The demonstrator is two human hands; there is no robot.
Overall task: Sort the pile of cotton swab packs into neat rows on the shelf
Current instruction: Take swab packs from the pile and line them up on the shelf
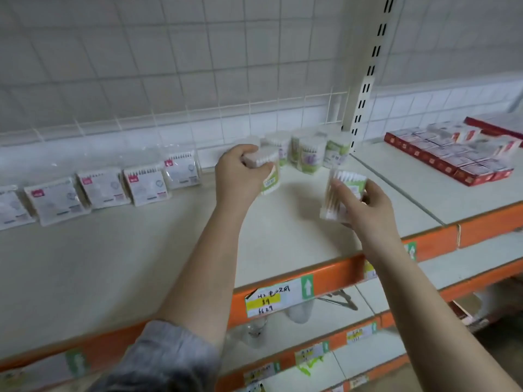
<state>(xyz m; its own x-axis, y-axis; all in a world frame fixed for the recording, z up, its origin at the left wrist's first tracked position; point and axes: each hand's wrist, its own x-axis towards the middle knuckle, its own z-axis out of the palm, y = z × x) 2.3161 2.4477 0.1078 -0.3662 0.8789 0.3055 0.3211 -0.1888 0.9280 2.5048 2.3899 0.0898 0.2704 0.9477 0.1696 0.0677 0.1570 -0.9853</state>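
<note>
Two hands each hold one swab pack above the shelf [169, 250]. The left hand [240, 174] grips from above a round tub [268, 176] standing on the shelf. The right hand [365, 207] holds a clear pack [339, 193] tilted, near the front edge. More tubs [308, 154] stand behind; flat packs [102, 188] lie in a row at left.
</note>
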